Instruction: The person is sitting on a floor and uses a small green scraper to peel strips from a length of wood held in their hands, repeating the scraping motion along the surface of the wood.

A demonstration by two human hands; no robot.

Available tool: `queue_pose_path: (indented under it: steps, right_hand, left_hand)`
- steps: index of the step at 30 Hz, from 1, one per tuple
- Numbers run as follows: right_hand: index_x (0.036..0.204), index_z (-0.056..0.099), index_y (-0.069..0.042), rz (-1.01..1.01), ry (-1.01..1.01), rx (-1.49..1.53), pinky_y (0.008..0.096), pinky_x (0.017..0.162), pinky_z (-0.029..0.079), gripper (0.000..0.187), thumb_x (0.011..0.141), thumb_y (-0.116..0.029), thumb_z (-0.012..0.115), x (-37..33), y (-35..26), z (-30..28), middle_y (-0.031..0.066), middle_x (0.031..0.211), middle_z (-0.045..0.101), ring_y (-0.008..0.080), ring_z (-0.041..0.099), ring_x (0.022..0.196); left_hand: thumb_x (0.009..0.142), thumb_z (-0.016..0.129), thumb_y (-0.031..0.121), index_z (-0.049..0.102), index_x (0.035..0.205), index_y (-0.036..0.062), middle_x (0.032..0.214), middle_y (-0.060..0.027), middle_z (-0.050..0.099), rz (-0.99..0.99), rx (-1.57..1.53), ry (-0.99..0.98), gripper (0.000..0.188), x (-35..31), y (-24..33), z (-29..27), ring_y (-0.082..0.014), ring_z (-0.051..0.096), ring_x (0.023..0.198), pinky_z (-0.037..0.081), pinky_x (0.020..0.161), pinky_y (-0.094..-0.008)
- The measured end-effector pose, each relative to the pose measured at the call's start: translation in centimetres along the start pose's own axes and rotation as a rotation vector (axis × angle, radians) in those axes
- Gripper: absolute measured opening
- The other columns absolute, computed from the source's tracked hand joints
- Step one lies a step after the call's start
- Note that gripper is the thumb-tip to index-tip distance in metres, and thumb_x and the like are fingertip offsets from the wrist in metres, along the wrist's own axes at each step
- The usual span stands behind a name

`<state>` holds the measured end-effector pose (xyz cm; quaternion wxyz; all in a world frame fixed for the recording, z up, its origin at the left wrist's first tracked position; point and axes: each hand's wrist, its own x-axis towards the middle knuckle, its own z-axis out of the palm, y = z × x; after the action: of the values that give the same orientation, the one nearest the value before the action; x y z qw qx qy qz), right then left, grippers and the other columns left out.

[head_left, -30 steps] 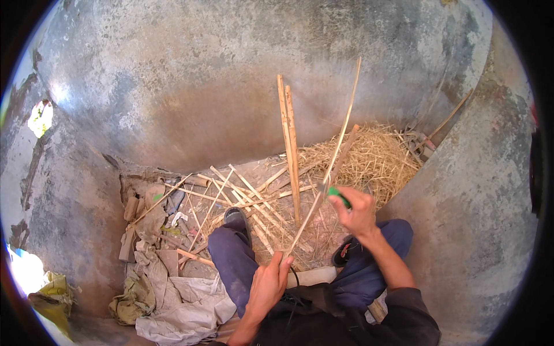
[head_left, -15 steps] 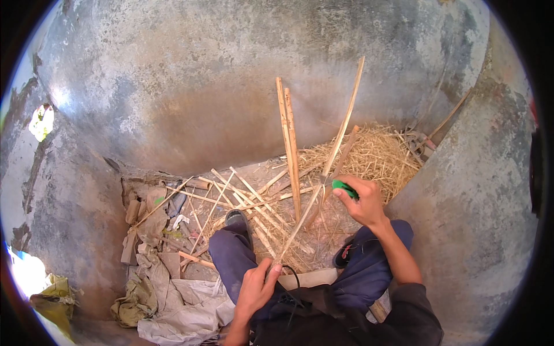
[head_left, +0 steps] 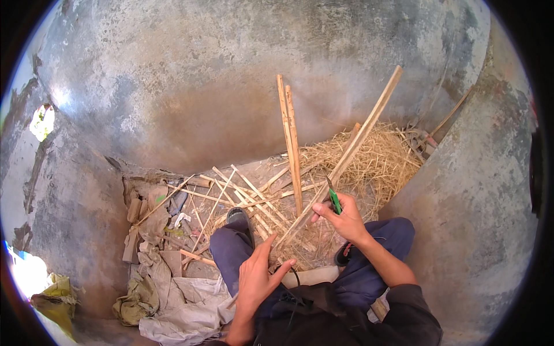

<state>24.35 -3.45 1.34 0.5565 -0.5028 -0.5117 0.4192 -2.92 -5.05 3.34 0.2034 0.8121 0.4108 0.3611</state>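
A long, pale wooden strip (head_left: pixel 369 124) slants from low in front of me up to the far right. My right hand (head_left: pixel 345 219) is closed round a green-handled knife (head_left: pixel 336 202), its dark pointed blade facing up and away beside the strip. That hand's thumb and fingers also appear to grip the strip near its lower half. With fingers and thumb spread, my left hand (head_left: pixel 259 278) is open close to the strip's lower end and holds nothing. Beyond the strip, two upright sticks (head_left: pixel 293 150) lean against the wall.
Many thin split sticks (head_left: pixel 254 199) lie crossed on the ground ahead. A heap of straw-like shavings (head_left: pixel 386 158) is piled at the far right. Crumpled sacking (head_left: pixel 184 305) and wood scraps (head_left: pixel 131 245) lie to the left. Grey plastered walls (head_left: pixel 202 86) surround me closely.
My left hand has let go of the strip's lower end and opened. The strip has swung rightward at its far end, and my right hand has moved nearer with the knife now pointing up.
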Motion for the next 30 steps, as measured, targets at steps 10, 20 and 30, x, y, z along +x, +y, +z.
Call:
queue_pose_path:
  steps: [10, 20, 30]
  right_hand:
    - [0.109, 0.072, -0.002, -0.314, 0.112, -0.445, 0.0374, 0.065, 0.051, 0.030, 0.105, -0.032, 0.077, -1.1, -1.8, -0.1, 0.0097, 0.079, 0.072, 0.0216, 0.073, 0.071]
    - [0.111, 0.078, -0.009, -0.608, 0.040, -0.732, 0.0403, 0.059, 0.054, 0.031, 0.099, -0.038, 0.080, -2.8, -0.9, 1.5, 0.0070, 0.082, 0.071, 0.0289, 0.072, 0.066]
    - [0.106, 0.081, -0.011, -0.670, 0.071, -0.778, 0.0378, 0.055, 0.053, 0.030, 0.092, -0.036, 0.088, -3.0, -1.4, 2.0, 0.0031, 0.078, 0.070, 0.0246, 0.070, 0.060]
  left_hand:
    - [0.107, 0.076, 0.025, 0.072, 0.138, -0.0015, 0.076, -0.0232, 0.068, -0.229, -0.244, -0.108, 0.040, 1.5, 0.7, 0.8, -0.0312, 0.062, 0.056, 0.050, 0.060, -0.0433]
    - [0.109, 0.074, 0.020, 0.072, 0.132, -0.0061, 0.083, -0.0050, 0.067, -0.339, -0.443, -0.157, 0.035, 1.8, 0.8, 1.6, -0.0054, 0.052, 0.076, 0.046, 0.066, -0.0288]
    - [0.115, 0.069, 0.025, 0.068, 0.098, 0.0026, 0.076, 0.0084, 0.054, -0.397, -0.831, -0.257, 0.028, 2.2, 0.3, 1.9, 0.0009, 0.041, 0.066, 0.031, 0.056, -0.0224]
